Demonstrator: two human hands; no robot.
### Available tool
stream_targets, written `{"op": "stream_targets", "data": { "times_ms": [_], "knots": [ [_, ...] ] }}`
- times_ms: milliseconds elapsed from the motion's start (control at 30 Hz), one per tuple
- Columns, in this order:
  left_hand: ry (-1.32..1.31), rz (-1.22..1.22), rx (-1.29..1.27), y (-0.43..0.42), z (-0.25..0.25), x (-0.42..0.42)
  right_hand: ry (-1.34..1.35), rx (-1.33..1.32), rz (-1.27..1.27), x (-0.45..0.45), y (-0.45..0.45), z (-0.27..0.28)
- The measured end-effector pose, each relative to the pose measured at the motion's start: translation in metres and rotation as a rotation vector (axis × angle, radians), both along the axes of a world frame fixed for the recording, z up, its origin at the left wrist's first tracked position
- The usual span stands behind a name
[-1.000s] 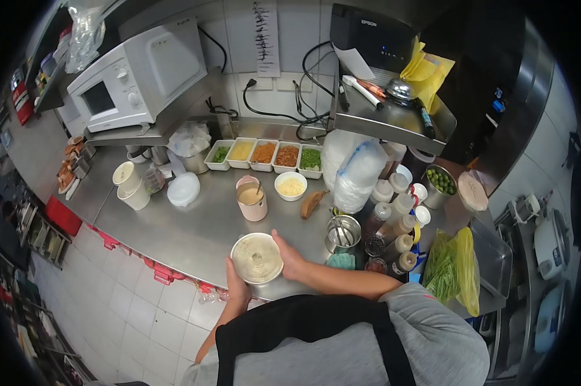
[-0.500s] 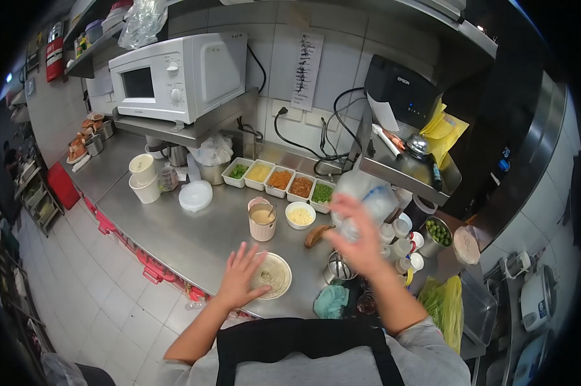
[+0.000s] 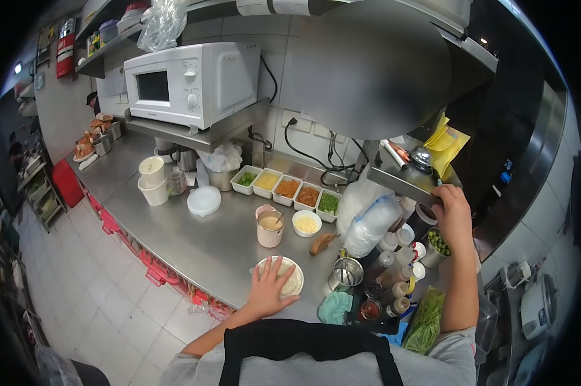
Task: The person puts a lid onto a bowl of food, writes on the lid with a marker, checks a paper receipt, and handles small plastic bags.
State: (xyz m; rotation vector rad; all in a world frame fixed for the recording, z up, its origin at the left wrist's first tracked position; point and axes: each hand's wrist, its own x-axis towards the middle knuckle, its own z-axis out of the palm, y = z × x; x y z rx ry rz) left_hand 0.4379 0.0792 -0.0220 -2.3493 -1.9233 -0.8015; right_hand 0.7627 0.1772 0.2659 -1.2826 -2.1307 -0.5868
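Observation:
My left hand lies with spread fingers over a round white tub with a pale top, near the counter's front edge. At the raised metal shelf, my right hand curls its fingers over the front rim. A dark marker shows at those fingertips, mostly covered by them. Beyond the tub stands a pink cup of cream-coloured liquid with a spoon in it. Beside the cup sit a white bowl of pale shreds and a brown banana-like piece.
White trays of chopped toppings line the back. A microwave stands on the left shelf. Bottles, a metal pot with utensils and a green cloth crowd the right. The metal shelf overhangs there.
My right hand has moved right, from above the counter to the shelf rim, and closed at the marker. My left hand has shifted further over the tub. The view has turned slightly.

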Motion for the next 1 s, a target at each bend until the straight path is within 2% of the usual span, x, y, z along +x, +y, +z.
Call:
{"op": "stream_targets", "data": {
  "times_ms": [200,267,333,367,467,500,567,600,633,667,733,767,800,867,900,1000],
  "knots": [
    [-0.291,-0.138,0.248,-0.014,0.02,0.0,0.296,0.644,0.309,-0.001,-0.034,-0.004],
    [-0.43,-0.211,0.354,-0.014,0.033,0.011,0.553,0.703,0.41,-0.01,-0.049,-0.029],
    [-0.491,-0.271,0.487,-0.015,0.049,0.024,0.766,0.498,0.624,-0.027,-0.052,-0.075],
    [-0.526,-0.294,0.552,-0.016,0.056,0.029,0.734,0.279,0.652,-0.045,-0.06,-0.09],
    [-0.461,-0.274,0.523,-0.021,0.07,0.029,0.968,-0.554,0.879,-0.094,-0.071,-0.151],
    [-0.365,-0.227,0.319,-0.025,0.072,0.025,1.009,-0.701,0.934,-0.104,-0.073,-0.165],
    [-0.433,-0.198,0.168,-0.024,0.037,0.019,0.973,-0.822,0.927,-0.119,-0.065,-0.196],
    [-0.478,-0.144,0.128,-0.026,0.023,0.022,1.181,-1.036,0.95,-0.128,-0.063,-0.207],
    [-0.451,-0.14,0.02,-0.03,0.024,0.025,1.459,-1.197,1.12,-0.144,-0.067,-0.209],
    [-0.419,-0.143,-0.08,-0.03,0.026,0.027,1.599,-1.365,1.103,-0.154,-0.071,-0.213],
    [-0.378,-0.138,-0.252,-0.023,0.016,0.03,1.613,-1.44,1.193,-0.159,-0.06,-0.243],
    [-0.385,-0.189,-0.316,-0.023,0.015,0.028,1.661,-1.497,1.109,-0.155,-0.057,-0.246],
    [-0.389,-0.241,-0.378,-0.026,0.023,0.027,1.7,-1.566,1.066,-0.154,-0.054,-0.242],
    [-0.542,-0.399,-0.355,-0.028,0.024,0.028,1.657,-1.62,1.218,-0.148,-0.058,-0.226],
    [-0.613,-0.479,-0.334,-0.028,0.026,0.029,1.461,-1.564,1.33,-0.146,-0.059,-0.217],
    [-0.751,-0.621,-0.297,-0.031,0.046,0.032,1.126,-1.476,1.596,-0.141,-0.063,-0.187]
  ]
}}
